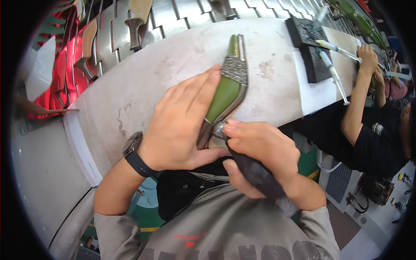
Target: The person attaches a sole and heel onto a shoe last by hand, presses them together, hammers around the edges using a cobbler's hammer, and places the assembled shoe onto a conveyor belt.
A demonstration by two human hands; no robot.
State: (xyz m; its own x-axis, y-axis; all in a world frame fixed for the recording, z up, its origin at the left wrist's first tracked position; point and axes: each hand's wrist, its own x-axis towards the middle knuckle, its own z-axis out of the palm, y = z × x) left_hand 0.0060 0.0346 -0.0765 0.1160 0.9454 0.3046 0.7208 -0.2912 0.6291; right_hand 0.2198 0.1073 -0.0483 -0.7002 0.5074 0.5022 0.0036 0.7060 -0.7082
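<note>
— Green leather, that shoe [226, 93]; where does it lie?

— On the pale tabletop [143, 82], near its front edge, toe pointing away. The left hand [182, 125] lies flat over its near side, fingers closed along the upper, pressing it down. A glittering band [235, 69] crosses the shoe further up.

— And the right hand [260, 151]?

— Its fingers wrap tightly around a dark tool [255, 173], thumb on top. The tool's rounded metal tip [219, 128] touches the shoe's near end, right beside the left thumb.

— So which step is this?

— I judge it as working the rear edge of the shoe with that tip, pressing or smoothing. How much is done, I cannot tell.

— What does the next move call for?

— Probably a firm left hand, so the shoe does not slide, and short strokes of the tip kept off the thumb.

— Room to move?

— Plenty ahead: the tabletop is bare between the shoe and a black pad [310, 43] at the far right. The curved front edge runs close under the wrists, so little room lies toward the body. A co-worker's arm [357, 99] reaches in on the right, well apart. Metal slats carrying other shoes [136, 26] run behind the tabletop.
</note>
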